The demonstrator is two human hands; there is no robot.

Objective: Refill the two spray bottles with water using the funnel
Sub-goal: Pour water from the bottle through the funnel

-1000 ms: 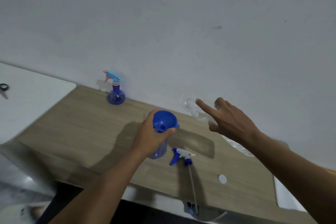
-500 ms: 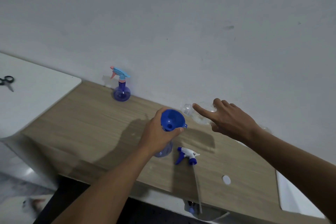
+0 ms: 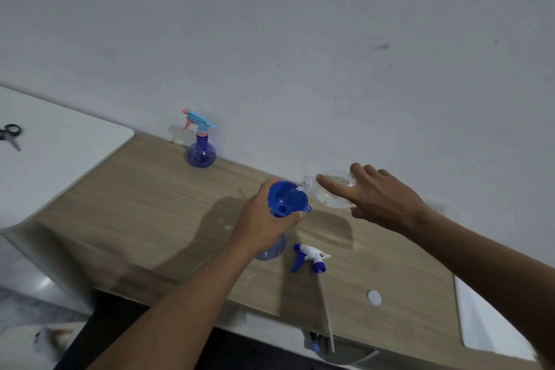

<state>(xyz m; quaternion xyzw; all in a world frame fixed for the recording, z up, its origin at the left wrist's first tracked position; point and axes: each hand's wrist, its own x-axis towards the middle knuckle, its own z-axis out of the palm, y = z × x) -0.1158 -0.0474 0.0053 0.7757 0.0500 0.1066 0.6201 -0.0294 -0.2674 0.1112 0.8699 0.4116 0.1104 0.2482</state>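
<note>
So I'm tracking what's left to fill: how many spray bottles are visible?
2: one capped spray bottle by the wall; one open bottle under the funnel, gripped by the left hand.

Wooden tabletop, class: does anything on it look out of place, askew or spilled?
One thing: the white and blue trigger sprayer head lies on its side on the wooden tabletop, its dip tube sticking out past the front edge. No spill shows. The blue plastic funnel sits in the bottle under the left hand.
</note>
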